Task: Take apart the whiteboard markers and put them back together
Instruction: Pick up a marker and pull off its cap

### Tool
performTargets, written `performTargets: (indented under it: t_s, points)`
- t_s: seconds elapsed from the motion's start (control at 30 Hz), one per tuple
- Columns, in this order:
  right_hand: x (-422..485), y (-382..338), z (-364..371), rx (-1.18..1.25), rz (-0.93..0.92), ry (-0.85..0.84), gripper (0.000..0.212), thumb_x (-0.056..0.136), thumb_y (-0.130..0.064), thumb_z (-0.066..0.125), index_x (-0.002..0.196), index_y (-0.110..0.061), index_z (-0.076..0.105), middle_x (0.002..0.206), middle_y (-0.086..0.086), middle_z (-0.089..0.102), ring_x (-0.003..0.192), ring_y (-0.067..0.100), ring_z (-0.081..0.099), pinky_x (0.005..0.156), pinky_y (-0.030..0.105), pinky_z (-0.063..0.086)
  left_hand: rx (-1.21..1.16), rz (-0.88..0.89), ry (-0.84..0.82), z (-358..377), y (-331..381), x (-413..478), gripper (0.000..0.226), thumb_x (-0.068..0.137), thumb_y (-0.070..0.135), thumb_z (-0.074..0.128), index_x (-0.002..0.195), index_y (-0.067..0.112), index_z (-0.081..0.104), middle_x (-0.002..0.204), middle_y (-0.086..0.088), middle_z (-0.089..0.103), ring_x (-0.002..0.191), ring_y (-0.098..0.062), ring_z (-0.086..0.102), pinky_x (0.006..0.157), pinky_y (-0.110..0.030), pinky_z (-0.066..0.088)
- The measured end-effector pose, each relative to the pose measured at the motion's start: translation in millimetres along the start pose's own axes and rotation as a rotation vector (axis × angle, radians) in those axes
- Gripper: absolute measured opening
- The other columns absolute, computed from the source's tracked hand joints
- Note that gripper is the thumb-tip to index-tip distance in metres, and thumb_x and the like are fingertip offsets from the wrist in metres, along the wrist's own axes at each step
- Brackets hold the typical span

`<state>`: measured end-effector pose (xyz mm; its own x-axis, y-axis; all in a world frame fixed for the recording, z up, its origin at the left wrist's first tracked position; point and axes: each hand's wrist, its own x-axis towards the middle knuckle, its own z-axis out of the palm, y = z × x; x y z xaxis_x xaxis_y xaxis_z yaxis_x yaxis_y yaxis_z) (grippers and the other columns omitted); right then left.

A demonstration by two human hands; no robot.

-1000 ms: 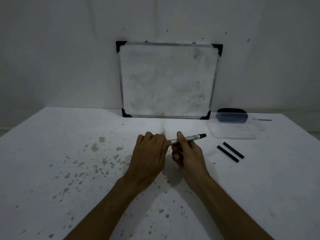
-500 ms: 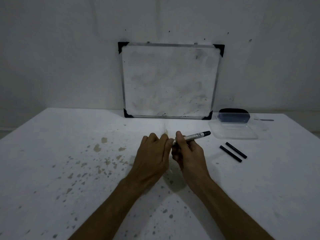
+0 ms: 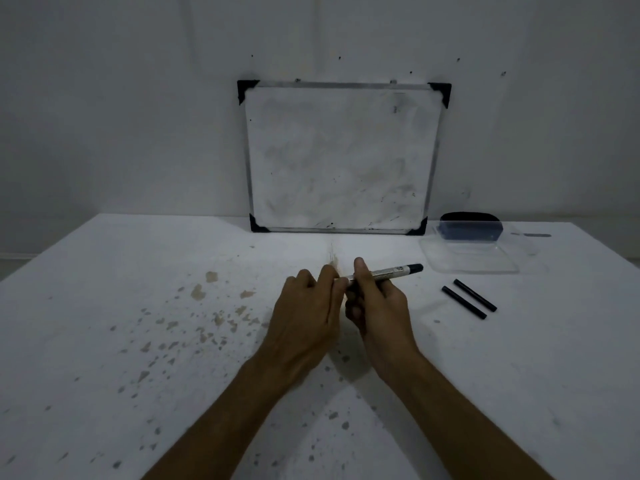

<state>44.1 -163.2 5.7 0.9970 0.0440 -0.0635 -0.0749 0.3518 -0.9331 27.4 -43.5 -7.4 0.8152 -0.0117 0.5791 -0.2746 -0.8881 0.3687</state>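
Note:
A whiteboard marker (image 3: 388, 273) with a white barrel and a black right end lies almost level above the table, held between both hands. My right hand (image 3: 375, 299) wraps the barrel's middle with the thumb on top. My left hand (image 3: 308, 306) is closed around the marker's left end, which is hidden under its fingers. Two thin black rods (image 3: 469, 298) lie side by side on the table to the right of my hands.
A small whiteboard (image 3: 341, 157) leans against the wall at the back. A clear plastic tray (image 3: 474, 259) with a dark eraser (image 3: 469, 226) in a clear box stands at the back right. The white table (image 3: 138, 341) is stained with brown spots on the left.
Both hands have stayed together on the marker. Its right end has tipped down slightly towards level. The rods have not moved.

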Motion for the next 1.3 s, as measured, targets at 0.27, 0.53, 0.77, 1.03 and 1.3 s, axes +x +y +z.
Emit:
performTargets:
  t_s: [0.27, 0.53, 0.77, 1.03, 1.3]
  points:
    - [-1.0, -1.3, -2.9, -0.229, -0.319, -0.130, 0.020, 0.101, -0.028, 0.058, 0.090, -0.011, 0.062, 0.064, -0.010, 0.060, 0.059, 0.004, 0.054, 0.059, 0.019, 0.048, -0.770, -0.479, -0.281, -13.2, 9.2, 8.5, 0.058, 0.109, 0.045, 0.026, 0.071, 0.012, 0.057, 0.049, 0.011, 0.043, 0.049, -0.008, 0.035, 0.055, -0.021, 0.031]
    - [-0.4, 19.3, 12.3, -0.032, -0.071, -0.066, 0.033, 0.098, -0.042, 0.061, 0.092, -0.011, 0.069, 0.065, -0.006, 0.057, 0.061, 0.009, 0.049, 0.065, 0.029, 0.045, -0.746, -0.640, -0.199, -14.2, -2.4, 17.8, 0.054, 0.107, 0.036, 0.042, 0.056, 0.019, 0.035, 0.042, 0.011, 0.030, 0.037, -0.007, 0.026, 0.045, -0.024, 0.024]
    - [13.1, 9.5, -5.8, 0.171, 0.041, 0.115, 0.027, 0.100, -0.033, 0.059, 0.089, -0.010, 0.067, 0.068, 0.000, 0.060, 0.056, 0.009, 0.051, 0.055, 0.021, 0.046, -0.691, -0.757, 0.092, -22.7, -48.1, 17.6, 0.047, 0.108, 0.037, 0.034, 0.066, 0.023, 0.049, 0.053, 0.004, 0.040, 0.045, -0.011, 0.029, 0.047, -0.024, 0.022]
    - [19.0, 8.7, -7.2, 0.204, 0.118, 0.031, 0.028, 0.100, -0.030, 0.061, 0.086, -0.007, 0.069, 0.071, 0.003, 0.063, 0.055, 0.010, 0.050, 0.055, 0.022, 0.045, -0.265, -0.480, -0.040, -2.8, -60.3, 6.3, 0.047, 0.106, 0.052, 0.027, 0.072, 0.025, 0.047, 0.073, -0.004, 0.056, 0.067, -0.021, 0.051, 0.061, -0.033, 0.038]
    - [27.6, 10.1, -12.4, 0.270, 0.179, -0.069, 0.029, 0.098, -0.030, 0.063, 0.088, -0.003, 0.068, 0.071, 0.004, 0.062, 0.054, 0.011, 0.050, 0.048, 0.021, 0.041, 0.162, -0.346, 0.013, -9.6, -79.2, 7.6, 0.030, 0.099, 0.042, 0.055, 0.109, 0.022, 0.076, 0.104, -0.002, 0.073, 0.107, -0.027, 0.055, 0.089, -0.042, 0.046]
